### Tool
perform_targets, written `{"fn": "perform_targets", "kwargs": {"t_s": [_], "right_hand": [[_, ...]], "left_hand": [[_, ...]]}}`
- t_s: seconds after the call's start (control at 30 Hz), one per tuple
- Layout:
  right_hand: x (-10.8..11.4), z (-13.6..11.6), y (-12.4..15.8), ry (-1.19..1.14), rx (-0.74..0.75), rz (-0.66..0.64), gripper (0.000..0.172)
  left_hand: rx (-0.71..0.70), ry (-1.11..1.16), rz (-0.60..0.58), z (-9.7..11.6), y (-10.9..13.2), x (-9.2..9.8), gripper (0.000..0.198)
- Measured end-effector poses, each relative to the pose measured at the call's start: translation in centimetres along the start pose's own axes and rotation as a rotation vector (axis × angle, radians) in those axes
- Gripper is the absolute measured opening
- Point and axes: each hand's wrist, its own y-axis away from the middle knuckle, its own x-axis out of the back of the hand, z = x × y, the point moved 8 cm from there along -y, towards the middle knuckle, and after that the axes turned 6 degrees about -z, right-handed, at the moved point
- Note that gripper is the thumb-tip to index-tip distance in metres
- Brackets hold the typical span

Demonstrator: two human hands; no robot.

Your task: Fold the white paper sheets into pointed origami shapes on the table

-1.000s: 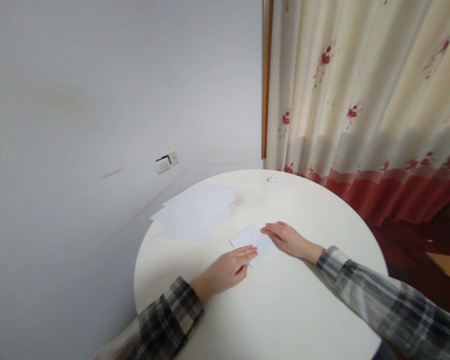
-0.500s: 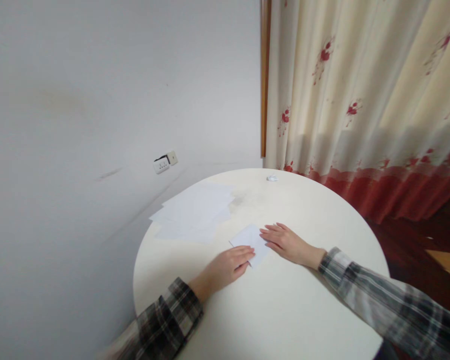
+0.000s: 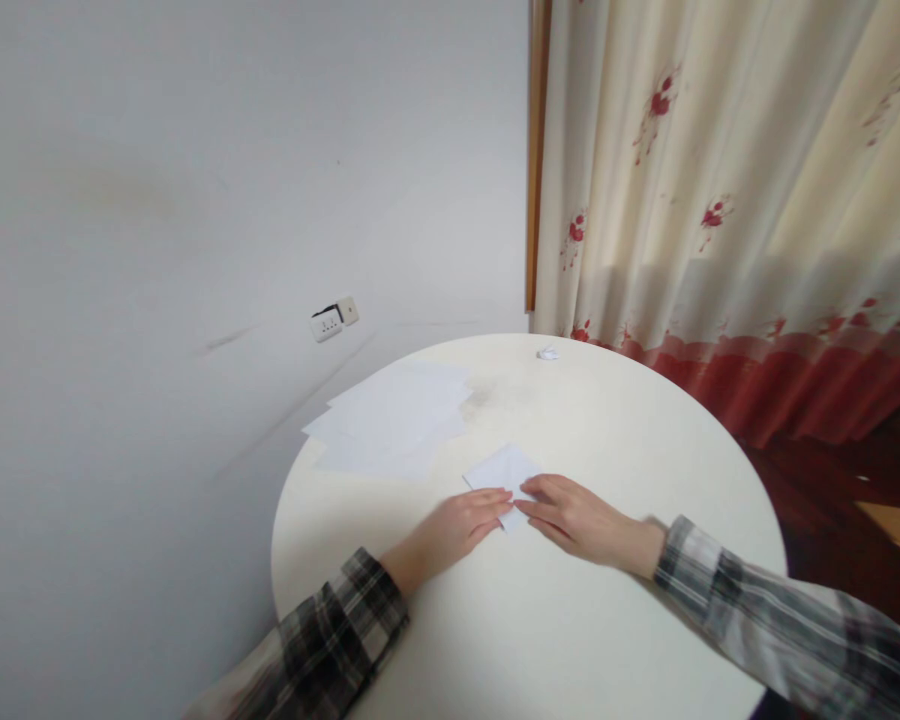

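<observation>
A small folded sheet of white paper [image 3: 504, 466] lies on the round white table [image 3: 615, 400], one corner pointing toward me. My left hand [image 3: 461, 525] rests on its lower left part, fingers stretched out flat and pressing it down. My right hand [image 3: 570, 515] is at the paper's right side, its fingers bent and closed on the edge. The fingertips of both hands nearly meet over the paper's lower half. Fingers cover part of the sheet, so its lower folds are partly hidden.
Several loose white sheets [image 3: 390, 420] overlap at the table's left, reaching its edge. A small crumpled white paper piece [image 3: 547, 353] sits near the far edge. Behind stand a wall with a socket [image 3: 326, 323] and a flowered curtain [image 3: 690, 180].
My right hand has come nearer to me and slightly left, its fingers bending from flat to closed at the paper's edge. My left hand has stayed almost still on the paper.
</observation>
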Motion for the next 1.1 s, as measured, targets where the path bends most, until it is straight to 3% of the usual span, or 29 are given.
{"fn": "perform_targets", "kwargs": {"t_s": [0.23, 0.47, 0.73, 1.1], "right_hand": [[-0.3, -0.1, 0.1, -0.020, -0.023, -0.049, 0.033], [-0.2, -0.5, 0.2, -0.031, -0.018, -0.048, 0.034], [-0.3, -0.6, 0.2, -0.009, -0.038, -0.073, 0.034], [-0.4, -0.7, 0.4, -0.004, -0.024, -0.058, 0.033]], "left_hand": [[0.008, 0.103, 0.087, -1.2, 0.2, 0.1, 0.022], [-0.092, -0.074, 0.188, 0.2, 0.8, 0.5, 0.020], [-0.259, -0.406, 0.197, 2.7, 1.1, 0.4, 0.025], [-0.264, -0.421, 0.193, 2.7, 1.2, 0.5, 0.029]]}}
